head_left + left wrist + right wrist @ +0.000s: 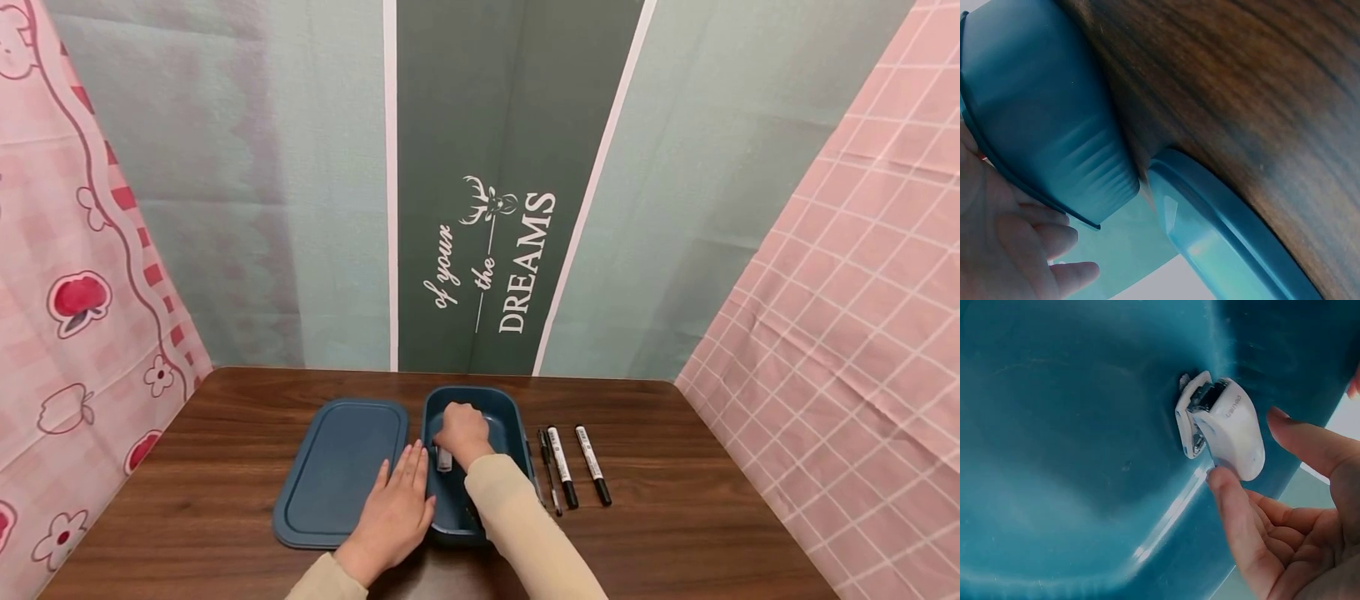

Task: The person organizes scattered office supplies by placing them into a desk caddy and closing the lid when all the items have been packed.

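Note:
A small white stapler with a metal strip lies inside a dark blue box, close to the box wall. In the head view the stapler shows beside my right hand, which reaches down into the box. The right wrist view has my right index fingertip at the stapler's lower end, while the thumb stands apart from it. My left hand rests with straight fingers along the box's left rim. In the left wrist view, its fingers are at the rim of the box.
A flat blue lid lies left of the box on the wooden table. To the right lie a black pen and two white markers with black caps; another thin pen lies partly hidden along the box wall. Curtains hang behind.

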The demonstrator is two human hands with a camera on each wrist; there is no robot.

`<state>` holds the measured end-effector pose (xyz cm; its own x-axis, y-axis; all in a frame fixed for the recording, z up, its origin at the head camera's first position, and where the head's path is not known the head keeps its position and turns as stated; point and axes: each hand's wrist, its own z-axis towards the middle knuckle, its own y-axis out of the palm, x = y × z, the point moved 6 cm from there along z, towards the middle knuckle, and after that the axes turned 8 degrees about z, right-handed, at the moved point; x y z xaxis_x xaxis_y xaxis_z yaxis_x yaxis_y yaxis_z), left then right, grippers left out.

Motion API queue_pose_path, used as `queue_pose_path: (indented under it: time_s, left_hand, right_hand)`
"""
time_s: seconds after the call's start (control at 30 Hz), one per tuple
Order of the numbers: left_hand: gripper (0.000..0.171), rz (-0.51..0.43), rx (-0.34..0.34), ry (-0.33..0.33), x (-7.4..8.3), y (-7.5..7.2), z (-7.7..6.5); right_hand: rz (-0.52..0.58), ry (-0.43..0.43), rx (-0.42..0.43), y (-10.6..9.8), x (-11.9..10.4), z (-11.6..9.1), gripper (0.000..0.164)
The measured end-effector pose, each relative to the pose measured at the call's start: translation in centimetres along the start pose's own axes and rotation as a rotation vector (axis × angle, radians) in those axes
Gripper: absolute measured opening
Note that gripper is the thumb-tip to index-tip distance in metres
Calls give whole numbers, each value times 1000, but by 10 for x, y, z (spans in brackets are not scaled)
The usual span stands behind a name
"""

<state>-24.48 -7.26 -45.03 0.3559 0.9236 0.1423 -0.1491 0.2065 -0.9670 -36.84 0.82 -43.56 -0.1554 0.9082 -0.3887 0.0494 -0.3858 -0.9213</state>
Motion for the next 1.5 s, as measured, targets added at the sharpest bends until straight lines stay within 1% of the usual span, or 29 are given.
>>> queue_pose_path:
  time_s: [0.13,0.2,0.33,0.4,0.6,0.73,0.83,0.93,1.07,1.17,1.23,1.33,1.5]
  left_hand:
    - [58,15,14,0,-1,1,0]
    - [58,22,23,0,-1,1,0]
    - [58,26,36,3,-1,1,0]
    - [58,26,35,4,-1,1,1]
    - [57,25,36,4,0,-1,1]
    - [57,29,33,6,0,-3,2]
    - [57,26,20,6,1,-3,1]
    - [57,19,15,5,1,-2,1]
    - [57,13,27,5,1,-2,0]
    - [57,18,42,6,1,-2,0]
    - [57,24,53,7,1,-3,0]
    - [57,27,58,7,1,-4,0]
    - [57,19,43,7,2,-4,0]
  right_hand:
    - [14,-2,8,-6,0,-1,29]
    - [35,-5,14,-9,0,-1,28]
    - [97,-12,23,-14,4,-1,24]
    - [147,-7,19,-15,7,-1,22]
    - [342,28,-18,-20,18,1,25]
    - [503,56,-45,-25,25,3,22]
    - [645,85,-75,-26,31,4,20]
    - [811,120,-116,-28,37,6,17]
    - [1011,178,-175,-33,42,8,22]
    - [1092,200,-203,-39,46,9,28]
    - [1131,204,-210,-44,49,9,29]
    - [1173,213,-204,-54,54,7,26]
    - [1215,238,-177,-72,69,4,21]
